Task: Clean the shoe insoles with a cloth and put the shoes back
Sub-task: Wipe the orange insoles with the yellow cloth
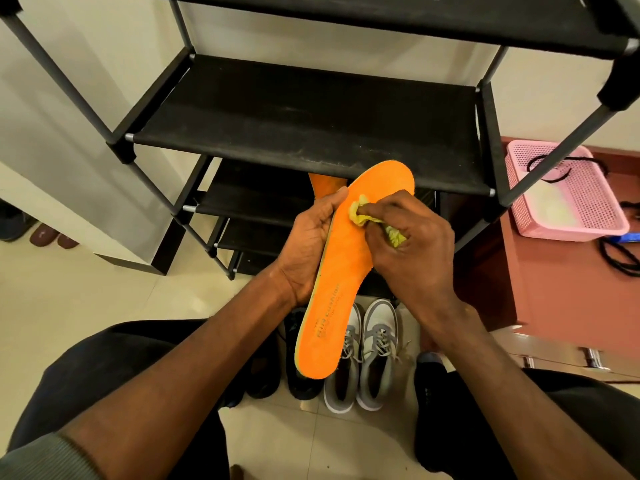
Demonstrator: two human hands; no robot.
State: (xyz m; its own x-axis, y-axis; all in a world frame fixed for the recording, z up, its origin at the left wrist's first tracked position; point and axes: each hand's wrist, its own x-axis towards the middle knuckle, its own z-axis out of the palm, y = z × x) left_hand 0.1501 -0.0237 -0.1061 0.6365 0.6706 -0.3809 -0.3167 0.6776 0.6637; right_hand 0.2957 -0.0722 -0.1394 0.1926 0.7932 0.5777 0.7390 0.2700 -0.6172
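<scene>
My left hand (313, 244) grips an orange insole (346, 271) along its left edge, face up and tilted, toe end toward the rack. A second orange insole (323, 183) peeks out behind it, apparently held in the same hand. My right hand (412, 251) is closed on a bunched yellow-green cloth (360, 213) and presses it onto the insole's forefoot. Below, on the floor, stands a pair of grey and white sneakers (372, 355), with dark shoes (298, 362) to their left, partly hidden by the insole and my arm.
A black multi-tier shoe rack (311, 112) stands straight ahead, its shelves bare. A pink perforated basket (561, 192) sits on a reddish cabinet (540, 289) at the right with black cords. Slippers (45, 235) lie at the far left on the tiled floor.
</scene>
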